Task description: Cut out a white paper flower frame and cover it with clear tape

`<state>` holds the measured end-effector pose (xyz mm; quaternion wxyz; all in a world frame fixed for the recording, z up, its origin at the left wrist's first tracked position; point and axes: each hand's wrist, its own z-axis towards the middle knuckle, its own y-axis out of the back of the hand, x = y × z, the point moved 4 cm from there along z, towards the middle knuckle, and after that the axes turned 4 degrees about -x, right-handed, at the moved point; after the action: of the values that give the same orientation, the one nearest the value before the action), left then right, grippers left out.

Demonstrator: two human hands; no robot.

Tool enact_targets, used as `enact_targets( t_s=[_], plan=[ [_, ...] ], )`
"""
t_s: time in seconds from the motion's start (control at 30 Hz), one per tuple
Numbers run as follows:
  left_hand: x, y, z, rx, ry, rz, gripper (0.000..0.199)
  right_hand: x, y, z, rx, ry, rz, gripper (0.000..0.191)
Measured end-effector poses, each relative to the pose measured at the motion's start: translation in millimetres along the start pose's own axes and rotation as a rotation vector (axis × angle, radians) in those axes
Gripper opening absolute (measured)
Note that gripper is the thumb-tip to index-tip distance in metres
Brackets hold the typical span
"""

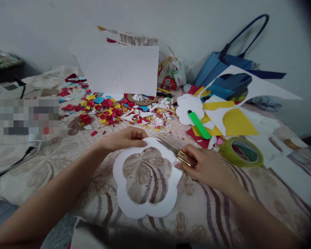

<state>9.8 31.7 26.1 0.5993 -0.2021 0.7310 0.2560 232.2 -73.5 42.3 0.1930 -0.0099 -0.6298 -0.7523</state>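
Observation:
A white paper flower ring (120,176) with a flower-shaped hole is held up in front of me, the patterned cloth showing through its middle. My left hand (128,138) pinches its top edge between thumb and fingers. In my right hand (200,164) is a pair of gold-handled scissors (180,154), fingers through the loops. The blades lie at the ring's upper right edge, pointing left toward my left hand. Just below the scissors, a corner of paper juts out from the ring's right side.
Colourful paper scraps (109,109) litter the cloth ahead. A white board (121,71) stands behind them. To the right are a green marker (199,124), a white paper flower (184,107), yellow paper (239,122), a tape roll (226,152) and a blue bag (209,71). Cables (18,160) lie left.

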Motion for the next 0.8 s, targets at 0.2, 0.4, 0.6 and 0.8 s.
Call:
enact_targets(
  t_s=[0.2,0.4,0.6,0.8],
  plan=[
    [0.9,0.6,-0.2,0.028,0.005,-0.013,0.019,-1.1,-0.4,-0.8,0.039,0.009,0.031,0.030],
    [2.3,1.5,0.4,0.038,0.007,-0.020,0.021,1.5,1.9,-2.1,0.112,-0.012,0.049,0.029],
    [2.2,1.3,-0.1,0.041,0.002,-0.015,0.021,0.1,0.0,-2.5,0.098,-0.008,0.052,0.031],
    [2.6,2.1,0.1,0.043,-0.010,-0.011,0.018,2.0,1.6,-1.7,0.080,-0.024,0.099,0.029]
  ],
)
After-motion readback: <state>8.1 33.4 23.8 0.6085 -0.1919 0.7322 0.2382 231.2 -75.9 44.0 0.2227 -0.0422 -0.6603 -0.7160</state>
